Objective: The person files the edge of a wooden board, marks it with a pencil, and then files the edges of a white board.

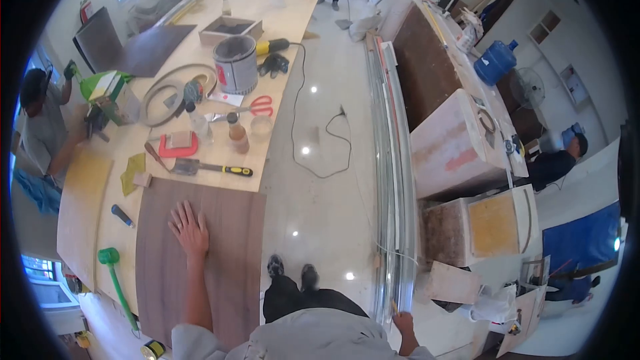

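Observation:
My left hand (pixel 189 230) lies flat with its fingers spread on a dark brown wood-grain sheet (pixel 230 253) at the near end of the long workbench. My right hand (pixel 404 323) is low at the right, beside a stack of long metal strips (pixel 395 227); its fingers are curled round a small, thin, light-coloured item that I cannot make out. Left of the sheet lie a blue-handled tool (pixel 123 216) and a green mallet (pixel 110 263). Past its far edge are a scraper with a yellow-black handle (pixel 230 170) and a red-framed block (pixel 179 145).
A big paint can (pixel 235 65), red scissors (pixel 261 105), bottles and a yellow power tool (pixel 272 47) stand or lie on the bench. Its black cord runs over the floor (pixel 327 207). Co-workers are at the left (pixel 43 123), far end and right. Cabinets line the right.

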### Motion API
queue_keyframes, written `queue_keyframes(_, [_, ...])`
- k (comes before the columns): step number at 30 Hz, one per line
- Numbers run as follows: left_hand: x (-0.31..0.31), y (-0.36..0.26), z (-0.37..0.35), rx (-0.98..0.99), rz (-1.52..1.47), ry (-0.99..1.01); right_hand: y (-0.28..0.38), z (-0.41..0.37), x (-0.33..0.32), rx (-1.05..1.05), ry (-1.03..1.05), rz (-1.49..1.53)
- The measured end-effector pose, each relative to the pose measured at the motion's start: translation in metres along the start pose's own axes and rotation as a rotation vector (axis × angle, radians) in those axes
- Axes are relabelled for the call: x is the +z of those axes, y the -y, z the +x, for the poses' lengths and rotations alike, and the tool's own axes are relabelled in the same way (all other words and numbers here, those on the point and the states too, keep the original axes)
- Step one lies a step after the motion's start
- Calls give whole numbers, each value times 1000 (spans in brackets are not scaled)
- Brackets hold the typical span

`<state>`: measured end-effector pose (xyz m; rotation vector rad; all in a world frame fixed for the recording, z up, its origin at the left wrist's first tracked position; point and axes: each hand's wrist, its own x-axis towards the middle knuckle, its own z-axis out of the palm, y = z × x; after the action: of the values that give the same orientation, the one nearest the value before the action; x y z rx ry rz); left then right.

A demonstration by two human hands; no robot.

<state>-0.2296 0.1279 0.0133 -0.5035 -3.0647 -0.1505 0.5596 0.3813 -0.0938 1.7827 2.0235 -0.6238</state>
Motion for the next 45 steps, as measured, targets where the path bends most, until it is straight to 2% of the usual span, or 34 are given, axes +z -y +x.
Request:
queue_keyframes(2, [7,-10,30,-35,20,-52,70,17,-54,-3,-50,-11])
queue_keyframes(5, [13,-43,48,-95,25,-93,114,56,-73,-1,-3,72])
queue_keyframes(8, [13,-68,51,-36,-49,-89,208,30,-126,-78,10,155])
queue_keyframes(10, [6,-80,43,54,-73,-74,227,28,-122,-156,-61,127])
queue_keyframes(14, [-7,-94,-1,320,-131,19,215,37,-94,-296,-104,125])
queue_keyframes(18, [-17,-89,-101,767,-189,217,161,41,-64,-154,133,11])
queue_keyframes(20, [-36,-84,-137,820,-639,434,124,39,-58,-141,144,8])
queue_keyframes(21, [-35,-74,-136,752,-626,382,113,32,-52,-129,155,7])
queue_keyframes(23, [-30,-45,-120,612,-611,263,98,26,-44,81,58,154])
queue_keyframes(24, [-27,-37,-108,477,-535,182,87,24,-44,187,8,219])
queue_keyframes(25, [-31,-30,-87,340,-456,104,77,27,-42,163,22,252])
queue_keyframes(27, [-30,4,-38,396,-142,81,79,31,-49,157,-16,223])
queue_keyframes(28, [-19,21,-10,361,-127,38,78,35,-54,154,-37,209])
queue_keyframes(30, [0,41,33,244,-78,-49,61,52,-52,-95,-158,180])
queue_keyframes(31, [9,50,60,295,20,-185,60,63,-57,-153,-157,87])
queue_keyframes(32, [31,64,76,288,137,-205,49,67,-57,-331,-282,-67])
queue_keyframes(33, [50,70,90,353,316,-296,19,90,-38,-335,-340,-219])
queue_keyframes(34, [42,52,93,357,374,-336,4,104,-32,-279,-313,-219])
queue_keyframes(35, [69,45,91,280,232,-334,-15,109,-31,-337,-215,-243])
queue_keyframes(37, [37,-15,49,229,195,43,68,58,-78,-210,-59,302])
queue_keyframes(38, [18,-48,27,191,178,225,59,66,-66,-107,-30,394])
queue_keyframes(39, [6,-53,-23,279,-129,-54,61,57,-68,-60,43,371])
queue_keyframes(40, [6,-43,-53,285,-114,-67,62,52,-70,-13,113,347])
queue_keyframes(42, [8,-7,-109,299,-76,-77,44,69,-45,-220,53,166])
queue_keyframes(43, [1,14,-141,244,-83,-28,27,70,-41,-320,39,65])
queue_keyframes(45, [-16,66,-180,101,-70,26,37,87,-34,-318,-5,56])
